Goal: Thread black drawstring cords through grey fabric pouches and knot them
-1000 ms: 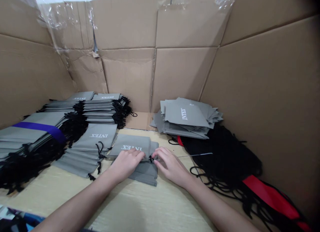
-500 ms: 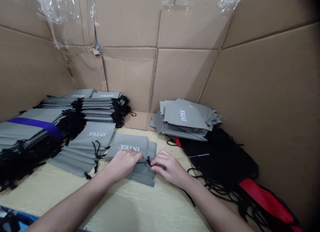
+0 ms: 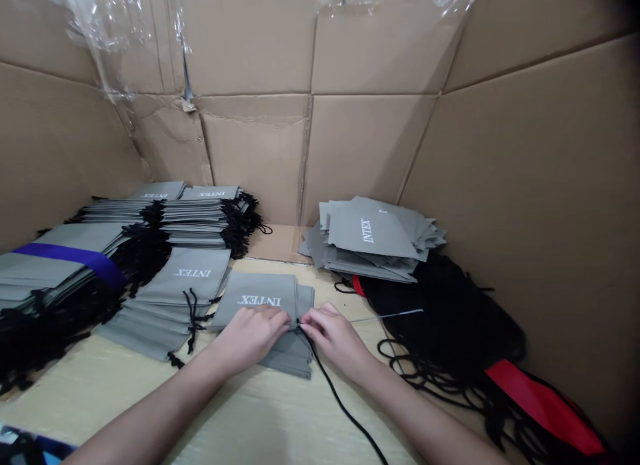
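Observation:
A grey pouch (image 3: 261, 286) printed INTEX lies in front of me on a few more grey pouches (image 3: 293, 359). My left hand (image 3: 254, 337) is closed on its near edge, fingers pressed together by the right corner. At that corner, my right hand (image 3: 334, 337) pinches a black cord (image 3: 343, 406), whose long end trails down to the bottom of the view. A thin metal rod (image 3: 390, 315) reaches out to the right from behind my right hand; its other end is hidden. Just left lies a fanned row of grey pouches (image 3: 193, 268) with knotted black cords.
Stacks of corded pouches (image 3: 195, 215) stand at the back left, a bundle (image 3: 55, 265) with a purple band (image 3: 70, 253) nearer. At right, loose grey pouches (image 3: 373, 231) lie beside black cords (image 3: 450, 318) with a red band (image 3: 543, 405). Cardboard walls (image 3: 375, 145) enclose the table (image 3: 240, 425).
The black cord now runs from the pouch corner down between my arms, where only a short end showed before. My hands have come closer together at that corner.

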`<state>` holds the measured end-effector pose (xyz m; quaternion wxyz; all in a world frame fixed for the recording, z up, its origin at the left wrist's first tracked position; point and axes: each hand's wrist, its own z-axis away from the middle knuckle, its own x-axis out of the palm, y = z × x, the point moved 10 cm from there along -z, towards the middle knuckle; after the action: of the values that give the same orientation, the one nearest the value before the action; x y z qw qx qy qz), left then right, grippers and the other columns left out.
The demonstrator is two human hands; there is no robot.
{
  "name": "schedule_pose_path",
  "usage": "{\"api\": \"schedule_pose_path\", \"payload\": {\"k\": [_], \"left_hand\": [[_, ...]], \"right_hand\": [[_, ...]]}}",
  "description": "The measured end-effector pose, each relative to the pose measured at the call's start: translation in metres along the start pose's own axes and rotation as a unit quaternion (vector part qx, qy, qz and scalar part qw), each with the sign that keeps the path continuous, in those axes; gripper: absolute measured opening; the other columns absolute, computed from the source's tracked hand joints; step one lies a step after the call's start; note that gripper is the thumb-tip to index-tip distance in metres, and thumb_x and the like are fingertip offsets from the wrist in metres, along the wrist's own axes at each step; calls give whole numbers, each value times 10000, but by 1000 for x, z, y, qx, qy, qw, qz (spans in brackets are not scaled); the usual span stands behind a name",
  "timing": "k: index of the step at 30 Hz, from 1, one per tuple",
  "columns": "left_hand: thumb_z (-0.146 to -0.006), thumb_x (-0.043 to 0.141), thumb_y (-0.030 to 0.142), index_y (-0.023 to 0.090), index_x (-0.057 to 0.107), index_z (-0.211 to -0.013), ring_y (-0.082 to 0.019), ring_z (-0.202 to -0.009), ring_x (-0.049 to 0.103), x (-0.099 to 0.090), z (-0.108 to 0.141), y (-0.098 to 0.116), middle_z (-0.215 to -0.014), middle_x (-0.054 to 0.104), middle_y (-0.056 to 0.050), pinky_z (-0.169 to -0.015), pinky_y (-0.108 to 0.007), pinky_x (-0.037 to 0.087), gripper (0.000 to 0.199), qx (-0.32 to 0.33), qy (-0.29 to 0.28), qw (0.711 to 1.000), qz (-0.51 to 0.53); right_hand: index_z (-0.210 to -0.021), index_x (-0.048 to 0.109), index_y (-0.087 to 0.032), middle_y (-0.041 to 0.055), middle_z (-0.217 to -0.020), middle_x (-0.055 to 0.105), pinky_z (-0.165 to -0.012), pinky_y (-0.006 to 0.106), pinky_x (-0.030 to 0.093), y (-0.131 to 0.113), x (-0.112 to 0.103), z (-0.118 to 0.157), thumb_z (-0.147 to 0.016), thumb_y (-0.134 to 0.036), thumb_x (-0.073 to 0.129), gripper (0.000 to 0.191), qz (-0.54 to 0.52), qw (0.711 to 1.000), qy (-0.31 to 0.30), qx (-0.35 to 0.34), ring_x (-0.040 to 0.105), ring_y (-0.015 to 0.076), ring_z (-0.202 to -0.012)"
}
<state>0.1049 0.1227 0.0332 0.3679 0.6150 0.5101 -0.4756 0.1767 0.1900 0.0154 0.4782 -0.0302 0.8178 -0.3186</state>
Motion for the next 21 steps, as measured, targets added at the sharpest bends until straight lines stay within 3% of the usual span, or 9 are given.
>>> {"api": "schedule_pose_path", "payload": {"k": [7,12,21], "left_hand": [[-932,400,275,200,554,-781,-175,-750,597,4,-3,1,-789,652,-10,-583,-244,365,229,10,-8,1000,-19],[-901,430,214,204,582,-761,-174,-745,608,4,-1,-2,-755,661,-10,-575,-244,353,207,-3,-16,1000,5],[-847,465,156,212,595,-744,-175,-761,620,6,-2,3,-758,675,-15,-564,-243,360,175,-7,-32,999,4]], "right_hand": [[-817,538,-221,27,-844,544,-813,323,392,-9,-3,-1,-927,-372,410,226,-102,992,-57,-54,472,198,-896],[-744,504,-204,39,-867,485,-766,310,383,-8,4,2,-888,-540,372,389,-304,940,-158,-16,458,193,-825],[-573,321,-224,-18,-571,340,-609,304,358,7,2,-3,-864,-555,333,441,-417,903,-94,40,376,159,-582]]}}
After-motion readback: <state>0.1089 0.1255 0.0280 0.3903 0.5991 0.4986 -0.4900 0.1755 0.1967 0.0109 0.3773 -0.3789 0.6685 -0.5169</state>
